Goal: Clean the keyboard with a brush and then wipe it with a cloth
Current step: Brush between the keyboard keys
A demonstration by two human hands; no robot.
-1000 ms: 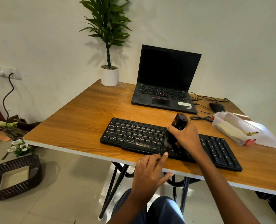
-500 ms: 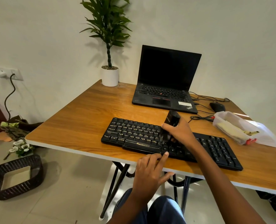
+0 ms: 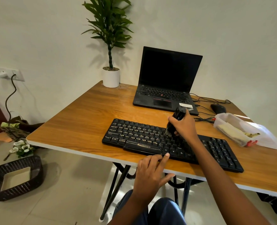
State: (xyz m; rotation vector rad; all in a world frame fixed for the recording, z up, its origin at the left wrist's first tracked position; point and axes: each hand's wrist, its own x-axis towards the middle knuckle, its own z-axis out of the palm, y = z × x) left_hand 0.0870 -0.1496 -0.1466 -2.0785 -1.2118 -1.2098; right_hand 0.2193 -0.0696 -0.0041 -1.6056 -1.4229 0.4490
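A black full-size keyboard (image 3: 134,135) lies along the front of the wooden table (image 3: 89,114). My right hand (image 3: 184,125) grips a black brush (image 3: 177,117) by its handle, bristles down on the keys near the keyboard's middle. My left hand (image 3: 150,174) rests at the table's front edge, fingers relaxed, one fingertip touching the keyboard's front rim by the space bar. A clear plastic container (image 3: 231,127) at the right holds a pale folded cloth (image 3: 230,129).
An open black laptop (image 3: 167,82) stands behind the keyboard, with cables and a black mouse (image 3: 218,108) to its right. A potted plant (image 3: 111,77) sits at the back corner. On the floor at left are a dark woven basket (image 3: 14,177) and flowers.
My right hand has carried the brush away from me, from the lower key rows to the upper rows. The left hand has stayed at the front edge.
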